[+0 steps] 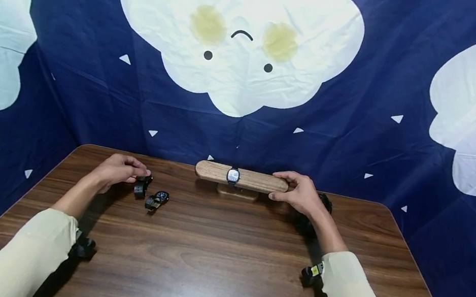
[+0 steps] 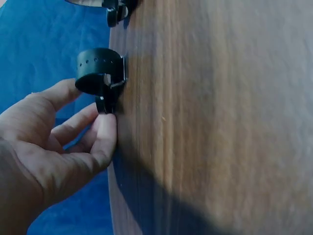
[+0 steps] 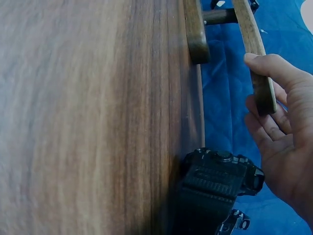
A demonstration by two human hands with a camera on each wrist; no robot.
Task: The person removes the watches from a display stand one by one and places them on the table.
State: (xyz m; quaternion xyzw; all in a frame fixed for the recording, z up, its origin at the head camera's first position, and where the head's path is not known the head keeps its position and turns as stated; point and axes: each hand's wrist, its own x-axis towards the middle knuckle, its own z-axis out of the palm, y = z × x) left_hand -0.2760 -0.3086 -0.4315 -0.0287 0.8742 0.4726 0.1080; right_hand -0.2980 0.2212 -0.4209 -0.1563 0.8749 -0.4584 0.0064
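Note:
At the back of the table, a wooden watch stand (image 1: 256, 180) has a long rounded bar on a small base. A square-faced dark-strapped watch (image 1: 233, 175) sits around the bar's middle. My right hand (image 1: 299, 194) grips the bar's right end, thumb on the near side and fingers on the far side in the right wrist view. My left hand (image 1: 116, 171) pinches a black-strapped watch (image 2: 100, 73) at the table's back left, its strap looped upright on the tabletop. Just right of it lies another black watch (image 1: 157, 200), apart from the hand.
Chunky black watches (image 3: 215, 181) stand at the back right, partly hidden by my right forearm in the head view. The brown wooden table (image 1: 202, 261) ends close behind the stand. A blue cloth (image 1: 204, 128) with clouds hangs beyond it.

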